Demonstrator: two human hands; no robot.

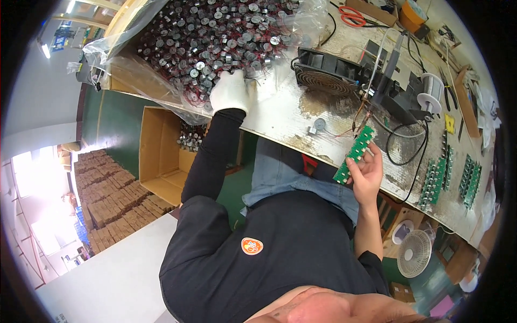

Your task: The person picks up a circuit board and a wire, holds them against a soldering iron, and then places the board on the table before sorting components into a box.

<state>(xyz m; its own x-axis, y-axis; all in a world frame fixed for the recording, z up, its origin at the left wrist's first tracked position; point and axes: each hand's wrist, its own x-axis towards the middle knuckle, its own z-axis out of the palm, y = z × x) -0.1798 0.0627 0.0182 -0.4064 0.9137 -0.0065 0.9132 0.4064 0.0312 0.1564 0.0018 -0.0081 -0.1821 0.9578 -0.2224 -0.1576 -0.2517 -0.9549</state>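
My left hand (230, 94), in a white glove, reaches to the near edge of a big heap of small round metal parts with red wires (210, 37), which look like little motors. Its fingertips are partly hidden among them. Bare, my right hand (368, 173) grips a narrow green circuit board (355, 153) between thumb and fingers, tilted over the table's front edge. The board's far end is close below a soldering iron tip (364, 114) held in a stand. Left of the board, a loose round metal part (320, 125) lies on the table with its wires stretching toward the tip.
A black box fan (326, 81) stands behind the soldering spot, with a solder spool (431, 92) at its right. Several green boards (433, 180) lie farther right. Red-handled scissors (351, 17) are at the back. Below the table's left side sits a cardboard box (156, 151).
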